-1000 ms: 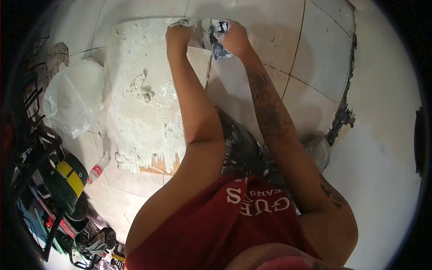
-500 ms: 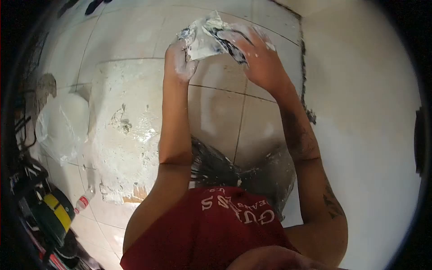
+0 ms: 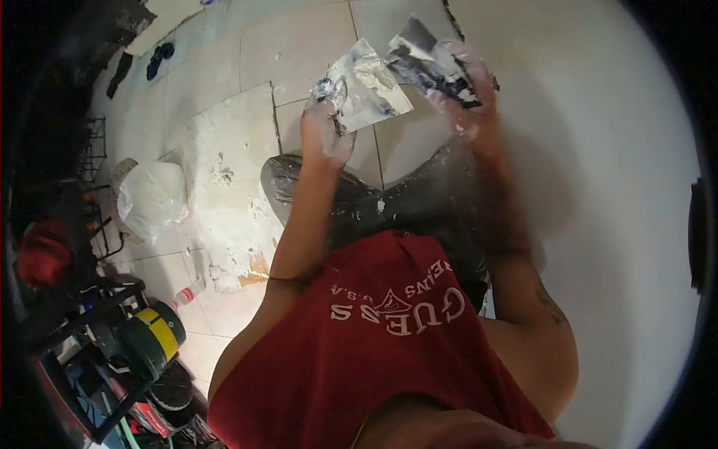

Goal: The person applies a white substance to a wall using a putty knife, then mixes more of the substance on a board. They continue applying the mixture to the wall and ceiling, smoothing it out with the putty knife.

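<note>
My left hand [image 3: 325, 133], dusted white, grips a flat putty blade [image 3: 368, 88] smeared with grey-white plaster. Just to its right, my right hand [image 3: 473, 101] holds a second, darker blade [image 3: 428, 61], also smeared. The two blades are raised close together, almost touching, in front of my chest over the tiled floor [image 3: 299, 45]. Below and to the left, a board caked with white plaster [image 3: 224, 179] lies on the floor. My dark, plaster-stained trousers [image 3: 389, 209] and red shirt [image 3: 374, 329] fill the lower middle.
A white wall [image 3: 621, 187] rises on the right, with a dark broken seam [image 3: 453, 13] at its foot. A white plastic bag [image 3: 153, 196], a small bottle [image 3: 187, 296], a green and yellow machine [image 3: 153, 338] and dark racks with clutter [image 3: 67, 314] line the left side.
Both hands have come up off the plaster board with the two blades and swung right toward the wall. The view has pulled back, so the board now lies lower left.
</note>
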### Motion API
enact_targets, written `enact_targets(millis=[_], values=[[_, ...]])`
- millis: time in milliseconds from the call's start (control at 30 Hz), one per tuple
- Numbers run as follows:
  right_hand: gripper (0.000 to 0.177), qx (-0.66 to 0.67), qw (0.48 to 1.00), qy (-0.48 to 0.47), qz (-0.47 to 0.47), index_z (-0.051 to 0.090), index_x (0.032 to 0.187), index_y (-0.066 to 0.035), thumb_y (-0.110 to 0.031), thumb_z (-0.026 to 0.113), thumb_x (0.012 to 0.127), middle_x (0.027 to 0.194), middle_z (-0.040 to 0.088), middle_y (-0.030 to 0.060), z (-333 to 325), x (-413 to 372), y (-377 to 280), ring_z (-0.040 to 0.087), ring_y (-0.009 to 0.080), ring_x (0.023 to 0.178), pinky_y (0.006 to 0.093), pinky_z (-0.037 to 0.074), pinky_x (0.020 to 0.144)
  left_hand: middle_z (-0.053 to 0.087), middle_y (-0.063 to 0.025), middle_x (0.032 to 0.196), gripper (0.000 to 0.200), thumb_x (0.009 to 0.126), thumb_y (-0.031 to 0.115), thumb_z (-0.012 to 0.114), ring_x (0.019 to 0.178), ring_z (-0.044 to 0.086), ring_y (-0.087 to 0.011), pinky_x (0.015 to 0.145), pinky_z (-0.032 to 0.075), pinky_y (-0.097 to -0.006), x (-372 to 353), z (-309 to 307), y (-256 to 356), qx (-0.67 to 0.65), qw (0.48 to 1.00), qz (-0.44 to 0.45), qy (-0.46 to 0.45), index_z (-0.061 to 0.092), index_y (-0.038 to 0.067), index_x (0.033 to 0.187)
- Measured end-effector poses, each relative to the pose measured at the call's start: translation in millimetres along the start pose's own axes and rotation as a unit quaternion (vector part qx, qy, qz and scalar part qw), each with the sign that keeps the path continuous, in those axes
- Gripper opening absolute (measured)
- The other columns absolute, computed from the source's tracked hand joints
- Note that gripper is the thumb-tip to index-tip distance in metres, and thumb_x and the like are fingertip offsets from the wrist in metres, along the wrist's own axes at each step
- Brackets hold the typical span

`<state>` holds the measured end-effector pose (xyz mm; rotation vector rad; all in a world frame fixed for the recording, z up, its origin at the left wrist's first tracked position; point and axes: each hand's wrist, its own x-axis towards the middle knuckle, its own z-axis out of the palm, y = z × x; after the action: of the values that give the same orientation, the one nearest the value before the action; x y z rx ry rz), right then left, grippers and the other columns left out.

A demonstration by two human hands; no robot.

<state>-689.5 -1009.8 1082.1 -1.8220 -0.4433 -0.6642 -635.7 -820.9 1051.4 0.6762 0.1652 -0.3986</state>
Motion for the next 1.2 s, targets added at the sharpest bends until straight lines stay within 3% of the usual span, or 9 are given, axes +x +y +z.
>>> enact_targets(millis=[267,367,467,500,600,700,1067,1133,1200], values=[[0.067,-0.183,0.970,-0.147,0.070,0.041,0.122,-0.004,0.016,0.042,0.059,0.122,0.042,0.0167,-9.8,-75.4,4.6,0.037,0.0337,0.120,0.0385,0.024,0.104,0.058,-0.0110,0.095,0.026,0.082,-0.001,0.042,0.083,0.060,-0.0184,0.071,0.053,-0.0297,-38.6,45.2,-6.2,0.048,0.996,0.055,-0.049,0.048,-0.002,0.108],[0.066,-0.018,0.983,-0.071,0.166,0.038,0.127,-0.004,0.015,0.044,0.064,0.128,0.040,0.0173,-26.4,-69.2,18.1,0.036,0.0318,0.123,0.0376,0.026,0.103,0.059,-0.0081,0.088,0.023,0.081,-0.002,0.041,0.072,0.059,-0.0147,0.058,0.052,-0.0273,-32.2,39.2,-13.8,0.127,0.991,0.047,-0.010,0.049,-0.001,0.103],[0.066,-0.149,0.987,-0.051,0.031,0.038,0.127,-0.003,0.014,0.045,0.064,0.127,0.042,0.0167,-42.6,-31.2,25.6,0.038,0.0322,0.121,0.0364,0.029,0.102,0.058,-0.0058,0.080,0.021,0.081,-0.002,0.043,0.062,0.055,-0.0117,0.047,0.044,-0.0249,-6.9,14.7,-28.5,0.210,0.978,0.013,-0.008,0.050,0.000,0.100],[0.064,-0.165,0.982,-0.090,0.025,0.040,0.126,-0.003,0.014,0.045,0.064,0.126,0.043,0.0169,-37.7,-24.3,33.3,0.038,0.0322,0.121,0.0364,0.030,0.101,0.055,-0.0156,0.105,0.027,0.082,-0.001,0.044,0.090,0.059,-0.0256,0.074,0.052,-0.0358,8.8,-2.2,-32.3,0.258,0.966,0.010,0.014,0.047,-0.004,0.109],[0.060,-0.216,0.958,-0.185,0.023,0.044,0.123,-0.002,0.013,0.045,0.064,0.122,0.047,0.0176,-18.0,-11.8,50.7,0.040,0.0321,0.120,0.0366,0.032,0.101,0.058,-0.0163,0.100,0.026,0.080,0.000,0.044,0.084,0.060,-0.0269,0.071,0.052,-0.0365,26.1,-14.4,-37.5,0.308,0.950,0.018,0.057,0.051,-0.003,0.105],[0.054,-0.246,0.934,-0.247,0.081,0.049,0.117,0.000,0.011,0.042,0.065,0.115,0.053,0.0187,11.2,-23.7,74.1,0.044,0.0340,0.114,0.0372,0.035,0.097,0.059,-0.0151,0.095,0.023,0.079,0.002,0.045,0.079,0.061,-0.0270,0.069,0.052,-0.0370,54.4,-41.1,-36.4,0.545,0.835,0.078,-0.001,0.053,-0.002,0.100],[0.054,-0.137,0.949,-0.238,0.157,0.050,0.119,-0.010,0.002,0.047,0.066,0.104,0.057,0.0194,64.4,-92.1,145.3,0.054,0.0330,0.094,0.0381,0.043,0.083,0.063,-0.0107,0.084,0.017,0.072,0.009,0.053,0.070,0.063,-0.0254,0.069,0.054,-0.0371,145.5,-103.2,-21.3,0.629,0.744,-0.224,-0.022,0.060,0.000,0.084],[0.057,-0.086,0.939,-0.250,0.222,0.049,0.120,-0.005,0.007,0.046,0.064,0.100,0.059,0.0160,63.2,-86.4,127.4,0.057,0.0247,0.084,0.0316,0.045,0.075,0.063,-0.0130,0.087,0.019,0.072,0.011,0.055,0.072,0.063,-0.0268,0.069,0.054,-0.0371,154.7,-107.3,-16.8,0.740,0.627,-0.206,-0.129,0.060,-0.002,0.085],[0.058,0.006,0.933,-0.253,0.257,0.049,0.120,-0.005,0.008,0.046,0.064,0.094,0.060,0.0120,65.9,-89.2,142.6,0.055,0.0188,0.078,0.0290,0.045,0.069,0.062,-0.0176,0.091,0.021,0.072,0.011,0.054,0.074,0.062,-0.0305,0.067,0.053,-0.0379,148.3,-78.1,-2.6,0.873,0.353,-0.080,-0.328,0.059,-0.004,0.085]])
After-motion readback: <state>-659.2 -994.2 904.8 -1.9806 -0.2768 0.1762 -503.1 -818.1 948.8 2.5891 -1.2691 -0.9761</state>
